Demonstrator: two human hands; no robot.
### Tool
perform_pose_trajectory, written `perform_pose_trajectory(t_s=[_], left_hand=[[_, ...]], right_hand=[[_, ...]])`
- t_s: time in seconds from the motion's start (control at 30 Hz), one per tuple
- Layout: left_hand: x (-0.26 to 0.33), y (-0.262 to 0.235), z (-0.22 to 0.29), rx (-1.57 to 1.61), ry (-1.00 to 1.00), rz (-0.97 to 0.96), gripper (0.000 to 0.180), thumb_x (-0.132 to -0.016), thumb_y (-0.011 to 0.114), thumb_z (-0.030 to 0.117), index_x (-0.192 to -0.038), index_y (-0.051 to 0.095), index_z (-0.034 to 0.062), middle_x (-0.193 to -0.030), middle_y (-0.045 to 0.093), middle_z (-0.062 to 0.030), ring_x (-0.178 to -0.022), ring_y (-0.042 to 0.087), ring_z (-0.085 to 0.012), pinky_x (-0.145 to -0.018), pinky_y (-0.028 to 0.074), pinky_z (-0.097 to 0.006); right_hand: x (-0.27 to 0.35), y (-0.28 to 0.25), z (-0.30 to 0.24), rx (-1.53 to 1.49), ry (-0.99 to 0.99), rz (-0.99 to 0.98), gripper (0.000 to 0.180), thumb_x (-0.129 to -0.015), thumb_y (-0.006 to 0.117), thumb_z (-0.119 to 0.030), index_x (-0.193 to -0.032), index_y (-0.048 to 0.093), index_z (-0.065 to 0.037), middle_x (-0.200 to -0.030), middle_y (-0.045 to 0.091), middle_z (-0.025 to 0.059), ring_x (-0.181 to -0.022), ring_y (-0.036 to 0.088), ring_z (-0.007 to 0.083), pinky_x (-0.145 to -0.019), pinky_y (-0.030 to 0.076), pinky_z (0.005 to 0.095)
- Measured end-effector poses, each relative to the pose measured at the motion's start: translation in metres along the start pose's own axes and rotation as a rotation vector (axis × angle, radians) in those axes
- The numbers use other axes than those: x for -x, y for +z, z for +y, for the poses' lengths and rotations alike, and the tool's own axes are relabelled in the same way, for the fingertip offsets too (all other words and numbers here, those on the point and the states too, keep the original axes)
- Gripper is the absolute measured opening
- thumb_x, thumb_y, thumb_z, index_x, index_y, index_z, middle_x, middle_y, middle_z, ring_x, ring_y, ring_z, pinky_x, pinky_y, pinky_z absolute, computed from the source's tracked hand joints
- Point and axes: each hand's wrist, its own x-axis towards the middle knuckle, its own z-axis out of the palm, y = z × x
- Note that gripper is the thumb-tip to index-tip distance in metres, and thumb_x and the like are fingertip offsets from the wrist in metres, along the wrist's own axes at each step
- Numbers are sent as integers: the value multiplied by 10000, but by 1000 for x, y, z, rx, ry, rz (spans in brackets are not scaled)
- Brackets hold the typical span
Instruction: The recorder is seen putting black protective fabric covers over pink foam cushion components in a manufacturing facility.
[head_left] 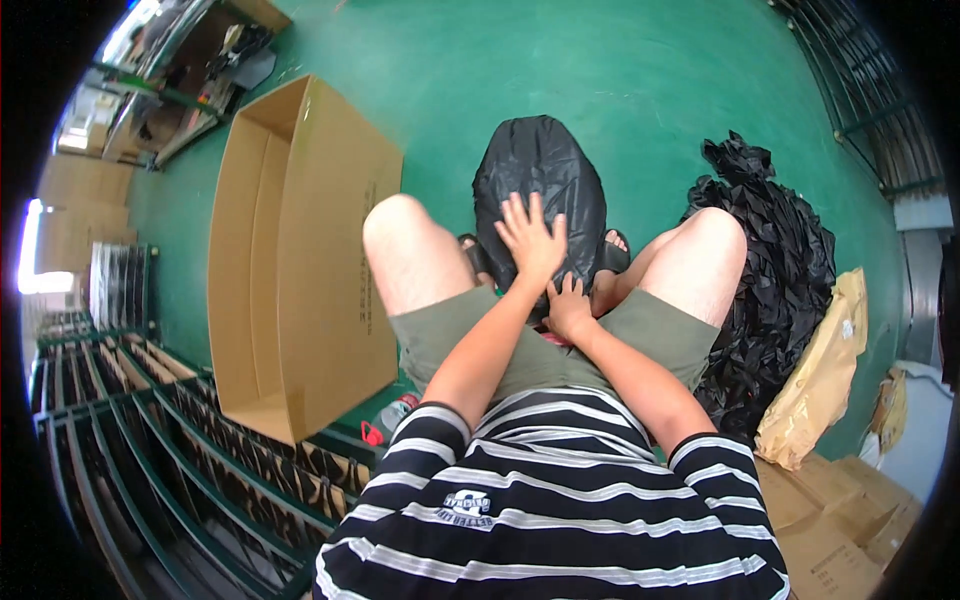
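A black plastic bag (540, 170), filled and rounded, stands on the green floor between my knees. My left hand (530, 238) lies flat on its near side with the fingers spread. My right hand (570, 310) grips the bag's lower edge close to my lap, fingers curled into the plastic. I sit with both bare knees apart, in olive shorts and a striped shirt.
A large open cardboard box (300, 260) lies on its side to my left. A heap of black plastic bags (775, 260) sits to my right, with a tan padded envelope (820, 380) and cardboard boxes (830, 530) beside it. Green metal racks (200, 450) run at lower left.
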Motion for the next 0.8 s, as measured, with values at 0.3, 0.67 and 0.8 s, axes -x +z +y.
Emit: perform_pose_trajectory(t_s=[0.3,0.67,0.8], left_hand=[[33,41,-55,-184,-3,-202,712,-901,538,504,-1503,309,200,-1591,169,-112,-1465,103,-361,-1078,148,-695],[31,44,-61,-179,-60,-112,466,-926,553,306,-1313,460,63,-1449,363,-152,-1390,274,-358,-1108,258,-517],[26,45,-56,-197,-120,-186,601,-907,556,284,-1431,356,70,-1510,280,-181,-1426,218,-383,-1126,237,-535]], right_hand=[[-65,-59,21,-491,651,852,604,-902,514,-498,-1363,463,-110,-1423,415,189,-1331,348,377,-1063,268,595],[-96,-20,18,-563,898,790,630,-938,470,-511,-1308,459,-2,-1095,568,210,-982,583,388,-816,481,471],[-100,-20,18,-539,926,759,608,-933,478,-494,-1308,468,-17,-1026,555,201,-942,572,393,-793,476,479]])
